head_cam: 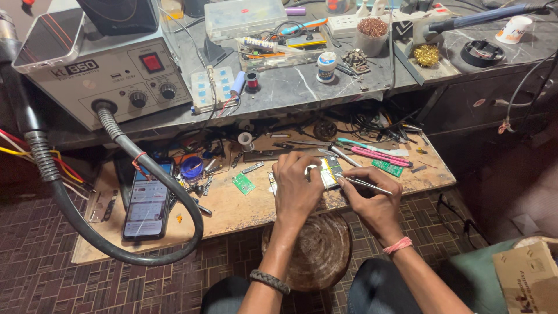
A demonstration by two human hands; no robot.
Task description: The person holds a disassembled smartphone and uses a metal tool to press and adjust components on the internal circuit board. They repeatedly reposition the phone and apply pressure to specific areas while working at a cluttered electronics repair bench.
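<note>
Steel tweezers (367, 184) are pinched in the right hand (375, 200), their tips set against a small pale phone part (329, 172) that the left hand (297, 187) clamps flat near the middle of the wooden board's (244, 212) front edge. This looks like fine picking at the part's edge; the next move calls for a steady left-hand grip and light tip pressure.

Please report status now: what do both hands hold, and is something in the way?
Left hand pressing small device on wooden board. Right hand gripping tweezers, tips at device. Pink cutter close behind, apart.
</note>
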